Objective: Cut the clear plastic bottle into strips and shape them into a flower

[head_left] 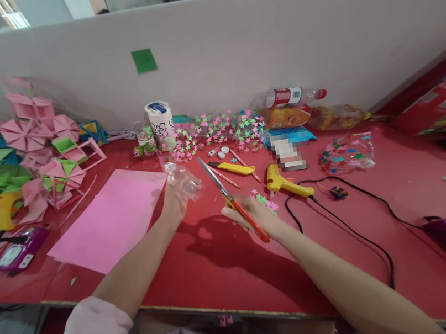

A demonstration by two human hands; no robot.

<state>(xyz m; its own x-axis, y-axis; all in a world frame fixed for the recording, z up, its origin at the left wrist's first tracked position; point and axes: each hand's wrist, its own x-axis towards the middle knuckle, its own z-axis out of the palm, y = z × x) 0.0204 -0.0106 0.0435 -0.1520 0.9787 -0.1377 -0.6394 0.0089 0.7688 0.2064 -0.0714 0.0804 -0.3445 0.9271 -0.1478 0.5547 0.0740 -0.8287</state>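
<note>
The left hand (pixel 175 199) holds a clear plastic bottle piece (pixel 183 179) above the middle of the red desk (pixel 221 267), its grip closed around the lower end; what lies inside cannot be made out, and it looks empty. Just beside it the right hand (pixel 255 213) has its grip clamped on the red-handled scissors (pixel 230 199), whose blades are shut or nearly so and point up toward the clear piece.

A pink paper sheet (pixel 109 220) lies left of the hands. Right of them a yellow glue gun (pixel 286 182) rests with its black cord (pixel 341 227) running toward the near edge. Further back lie a yellow utility knife (pixel 234 168) and pencils. Toward the far edge a white cylindrical container (pixel 160 121) stands upright, beside a heap of pink and green paper stars (pixel 218 131). Right of that, plastic bottles (pixel 288 97) lie on their sides. A clear bag (pixel 344 153) holds coloured stars. Pink paper pinwheels (pixel 35 145) crowd the far left corner.
</note>
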